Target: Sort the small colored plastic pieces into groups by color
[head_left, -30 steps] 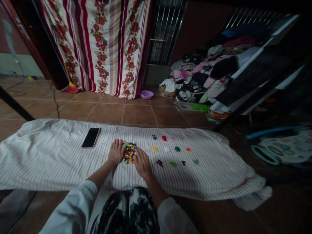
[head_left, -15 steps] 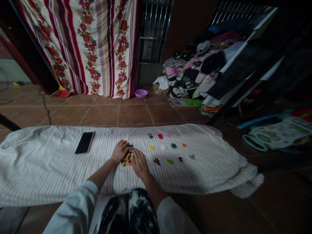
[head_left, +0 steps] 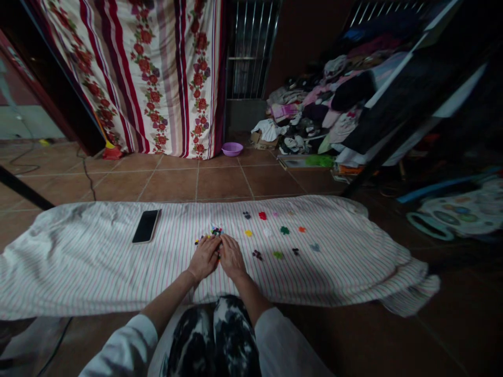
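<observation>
My left hand (head_left: 205, 256) lies flat, fingers stretched out, over a pile of small multicoloured pieces (head_left: 217, 230). Close beside it, my right hand (head_left: 231, 255) also rests palm down on the pile, its fingertips near those of the left. Most of the pieces are hidden under both hands; some show beyond the fingertips. To the right, small groups sorted by colour lie in rows, among them a red group (head_left: 262, 215), a yellow group (head_left: 248, 233), a dark green group (head_left: 284, 230), an orange group (head_left: 302, 229) and a light green group (head_left: 277, 255).
A phone (head_left: 146, 226) lies to the left on the striped cloth (head_left: 98, 262) covering the low surface. Beyond it, a purple basin (head_left: 232, 149) stands on the tiled floor by a hanging floral curtain (head_left: 168, 78). Clothes (head_left: 314, 104) are heaped at the back right.
Both hands have come closer together and now cover the middle of the pile, which was visible between them. Some pieces have spread to the far left side. The camera view has shifted slightly.
</observation>
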`<control>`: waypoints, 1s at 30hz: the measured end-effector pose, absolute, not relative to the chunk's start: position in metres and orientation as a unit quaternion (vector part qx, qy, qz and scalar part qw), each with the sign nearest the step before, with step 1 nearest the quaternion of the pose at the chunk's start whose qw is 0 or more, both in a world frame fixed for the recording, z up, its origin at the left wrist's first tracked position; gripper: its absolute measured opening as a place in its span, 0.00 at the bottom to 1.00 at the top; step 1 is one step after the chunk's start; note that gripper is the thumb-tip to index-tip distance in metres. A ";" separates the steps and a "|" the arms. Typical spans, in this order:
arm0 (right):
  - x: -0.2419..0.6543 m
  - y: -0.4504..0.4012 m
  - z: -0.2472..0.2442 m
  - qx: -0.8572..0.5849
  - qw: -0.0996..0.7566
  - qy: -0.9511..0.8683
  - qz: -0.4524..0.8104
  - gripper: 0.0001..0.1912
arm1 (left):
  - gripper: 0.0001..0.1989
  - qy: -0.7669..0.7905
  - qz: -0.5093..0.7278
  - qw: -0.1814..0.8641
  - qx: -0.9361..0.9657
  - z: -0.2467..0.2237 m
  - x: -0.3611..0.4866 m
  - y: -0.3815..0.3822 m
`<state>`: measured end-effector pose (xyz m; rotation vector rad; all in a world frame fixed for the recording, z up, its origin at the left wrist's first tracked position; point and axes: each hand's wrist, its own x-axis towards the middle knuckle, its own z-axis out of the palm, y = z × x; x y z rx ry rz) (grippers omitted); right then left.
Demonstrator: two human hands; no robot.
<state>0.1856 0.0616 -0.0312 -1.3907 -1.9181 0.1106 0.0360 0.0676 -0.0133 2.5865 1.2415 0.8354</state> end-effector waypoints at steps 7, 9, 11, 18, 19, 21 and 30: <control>0.187 0.061 -0.029 -0.541 0.437 -0.718 0.041 0.22 | 0.27 0.428 0.281 0.043 0.858 -0.010 0.016 0.047; 0.187 0.060 -0.027 -0.546 0.442 -0.710 0.050 0.22 | 0.29 0.461 0.280 0.009 0.842 -0.016 0.005 0.042; 0.188 0.060 -0.027 -0.547 0.446 -0.706 0.054 0.21 | 0.32 0.504 0.270 -0.047 0.819 -0.025 -0.006 0.039; 0.189 0.061 -0.030 -0.566 0.469 -0.676 0.054 0.22 | 0.42 0.515 0.214 -0.126 0.820 -0.043 -0.009 0.051; 0.189 0.061 -0.030 -0.570 0.471 -0.670 0.058 0.22 | 0.42 0.509 0.212 -0.123 0.825 -0.043 -0.005 0.054; 0.189 0.062 -0.030 -0.577 0.474 -0.662 0.063 0.22 | 0.40 0.502 0.211 -0.113 0.831 -0.044 0.002 0.060; 0.189 0.063 -0.033 -0.593 0.476 -0.643 0.090 0.24 | 0.33 0.476 0.263 -0.049 0.838 -0.047 0.026 0.074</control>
